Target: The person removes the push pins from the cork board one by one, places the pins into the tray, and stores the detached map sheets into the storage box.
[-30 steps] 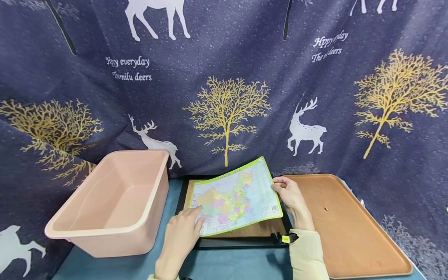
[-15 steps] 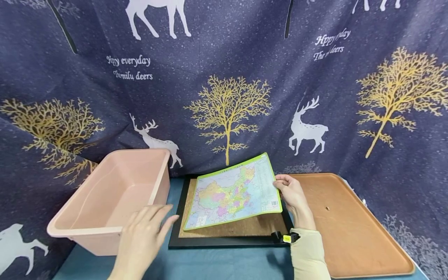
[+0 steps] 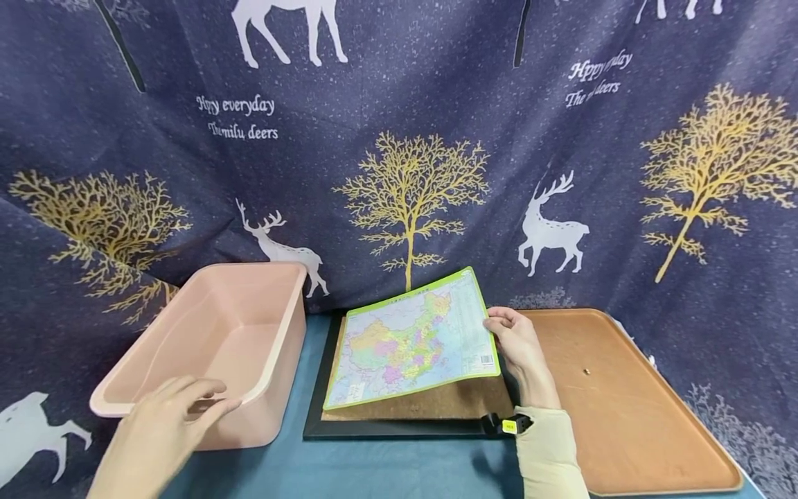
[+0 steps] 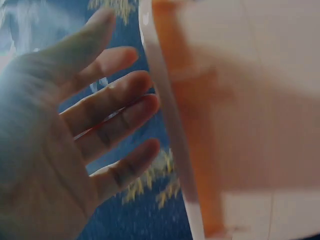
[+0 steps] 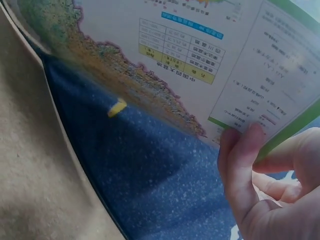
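A thin map sheet [image 3: 405, 346] with a green border is tilted over a brown board [image 3: 430, 405] in a black frame [image 3: 399, 430]. Its right side is raised; its lower left corner lies at the board's left end. My right hand [image 3: 522, 350] pinches the sheet's right edge between thumb and fingers. In the right wrist view the sheet's printed underside [image 5: 135, 65] shows a table and a coloured map. My left hand [image 3: 158, 430] holds nothing, beside the front rim of a pink basin [image 3: 274, 353]. In the left wrist view its fingers are loosely spread near the rim; contact is unclear.
An orange-brown tray [image 3: 642, 423] lies to the right, with a tiny metallic piece [image 3: 587, 372] on it. A dark cloth [image 3: 399, 83] printed with deer and trees hangs behind. Blue-green covering [image 3: 349, 468] spreads over the table.
My left hand has let go of the sheet's lower left part and moved left to the basin. The sheet's left side has shifted left over the board. The right hand keeps its grip.
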A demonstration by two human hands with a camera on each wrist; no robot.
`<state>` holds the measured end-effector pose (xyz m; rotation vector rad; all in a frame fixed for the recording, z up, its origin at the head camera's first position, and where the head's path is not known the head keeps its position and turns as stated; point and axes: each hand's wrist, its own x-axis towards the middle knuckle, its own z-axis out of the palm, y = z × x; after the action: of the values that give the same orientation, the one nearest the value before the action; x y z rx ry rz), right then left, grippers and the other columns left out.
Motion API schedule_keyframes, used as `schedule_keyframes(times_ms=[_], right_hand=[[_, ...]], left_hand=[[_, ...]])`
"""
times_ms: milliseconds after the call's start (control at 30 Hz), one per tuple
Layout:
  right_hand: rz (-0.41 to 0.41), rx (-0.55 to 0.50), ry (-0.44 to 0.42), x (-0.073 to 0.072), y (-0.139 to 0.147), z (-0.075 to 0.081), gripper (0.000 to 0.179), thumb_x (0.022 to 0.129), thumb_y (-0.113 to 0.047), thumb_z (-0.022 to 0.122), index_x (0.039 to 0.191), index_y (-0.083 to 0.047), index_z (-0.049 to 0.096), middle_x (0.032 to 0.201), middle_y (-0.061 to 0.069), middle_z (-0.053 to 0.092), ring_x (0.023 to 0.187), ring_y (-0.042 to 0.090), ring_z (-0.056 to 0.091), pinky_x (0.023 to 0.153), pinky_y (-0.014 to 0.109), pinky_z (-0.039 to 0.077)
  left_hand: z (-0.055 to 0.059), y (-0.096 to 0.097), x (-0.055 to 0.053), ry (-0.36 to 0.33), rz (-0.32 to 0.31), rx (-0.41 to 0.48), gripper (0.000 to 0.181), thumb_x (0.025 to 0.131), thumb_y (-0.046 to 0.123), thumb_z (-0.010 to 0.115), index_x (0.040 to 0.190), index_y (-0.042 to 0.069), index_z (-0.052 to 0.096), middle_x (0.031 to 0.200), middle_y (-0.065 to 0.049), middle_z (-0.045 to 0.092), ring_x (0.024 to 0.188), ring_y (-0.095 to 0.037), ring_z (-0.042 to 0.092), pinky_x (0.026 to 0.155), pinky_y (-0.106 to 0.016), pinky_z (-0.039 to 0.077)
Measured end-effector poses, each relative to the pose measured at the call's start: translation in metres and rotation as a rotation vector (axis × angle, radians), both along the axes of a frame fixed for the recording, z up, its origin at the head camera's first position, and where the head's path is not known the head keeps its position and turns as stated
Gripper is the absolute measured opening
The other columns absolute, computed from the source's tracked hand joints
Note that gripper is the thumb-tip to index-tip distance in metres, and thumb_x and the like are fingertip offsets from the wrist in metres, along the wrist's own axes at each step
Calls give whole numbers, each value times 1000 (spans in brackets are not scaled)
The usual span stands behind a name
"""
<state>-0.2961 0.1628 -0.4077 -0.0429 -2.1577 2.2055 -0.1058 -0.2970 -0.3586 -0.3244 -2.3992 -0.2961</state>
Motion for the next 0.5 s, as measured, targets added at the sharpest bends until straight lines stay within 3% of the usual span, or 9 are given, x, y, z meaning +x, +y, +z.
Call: schedule_keyframes(times_ms=[133, 267, 367, 500], right_hand=[[5, -26, 7, 2, -7, 2, 24, 95, 5, 53, 117, 12, 51, 83, 3, 63, 66, 10, 61, 56, 22, 50], [6, -51, 19, 3, -12, 6, 23, 96, 4, 52, 118, 11, 51, 84, 5, 62, 67, 12, 62, 56, 23, 52], [-1, -70, 31, 4, -15, 8, 23, 97, 3, 52, 118, 10, 52, 85, 6, 62, 67, 12, 63, 55, 23, 53], [-14, -100, 35, 6, -21, 11, 21, 96, 3, 52, 117, 10, 52, 84, 4, 61, 68, 11, 63, 57, 24, 54]], left_hand=[[1, -17, 5, -101, 46, 66, 20, 69, 25, 87, 83, 21, 74, 83, 8, 65, 69, -11, 61, 61, -20, 48], [2, -24, 9, -209, 98, 115, 15, 73, 28, 85, 83, 20, 77, 82, 8, 63, 67, -12, 63, 56, -28, 52], [0, -26, 10, -194, 78, 118, 14, 72, 25, 86, 82, 19, 78, 81, 9, 61, 66, -10, 63, 55, -23, 50], [-3, -30, 8, -81, 23, 99, 17, 66, 15, 88, 79, 17, 77, 79, 9, 60, 65, -5, 61, 57, -11, 46]])
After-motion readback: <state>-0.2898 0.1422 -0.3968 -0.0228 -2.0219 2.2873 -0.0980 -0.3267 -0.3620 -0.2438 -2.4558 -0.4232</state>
